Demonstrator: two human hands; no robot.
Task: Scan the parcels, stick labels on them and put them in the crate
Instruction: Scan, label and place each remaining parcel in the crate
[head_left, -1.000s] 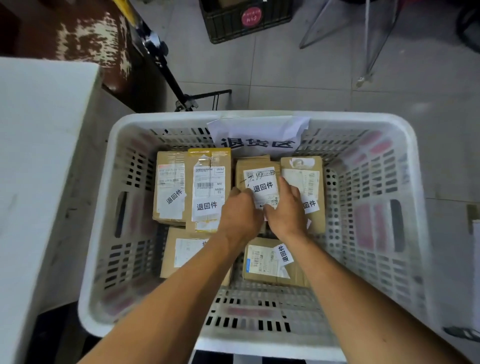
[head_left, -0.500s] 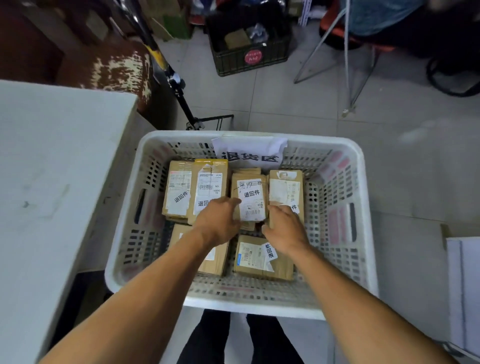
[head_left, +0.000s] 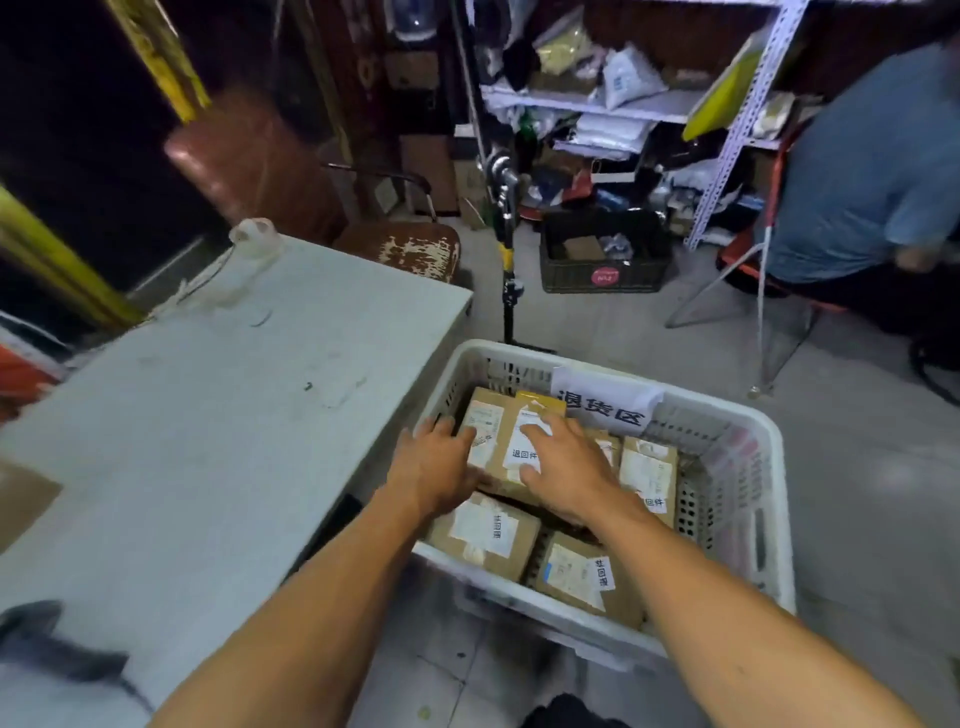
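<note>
A white crate (head_left: 748, 457) is seen on the floor, just beside the right edge of a pale desk (head_left: 208, 415). Inside the crate, several brown parcels are laid flat, each with white labels on top. A paper sign (head_left: 605, 402) with dark characters is hung over the far wall of the crate.

Both hands are placed in the far left corner of the crate. The left hand (head_left: 434, 470) is laid with straight, slightly spread fingers on the left side of the corner parcel (head_left: 501, 441), near the left wall of the crate. The right hand (head_left: 563, 467) is laid flat on the same parcel, the fingers spread and resting over its white label (head_left: 524, 454). Nothing is pinched by either hand; it cannot be told if the parcel is being pressed or only touched.

A second parcel (head_left: 649, 475) is seen at the far right, beside the right hand. Two more parcels are seen along the near wall: one (head_left: 483, 535) under the left wrist and one (head_left: 582, 577) under the right forearm.

On the far left part of the desk a clear tape roll (head_left: 254, 236) is seen, and a dark blurred object (head_left: 47, 644) lies at the near left corner. Behind the crate a black basket (head_left: 602, 260) stands on the floor, before a metal shelf (head_left: 597, 104) with bags. At the right, a person in a blue shirt (head_left: 872, 171) is seated.
</note>
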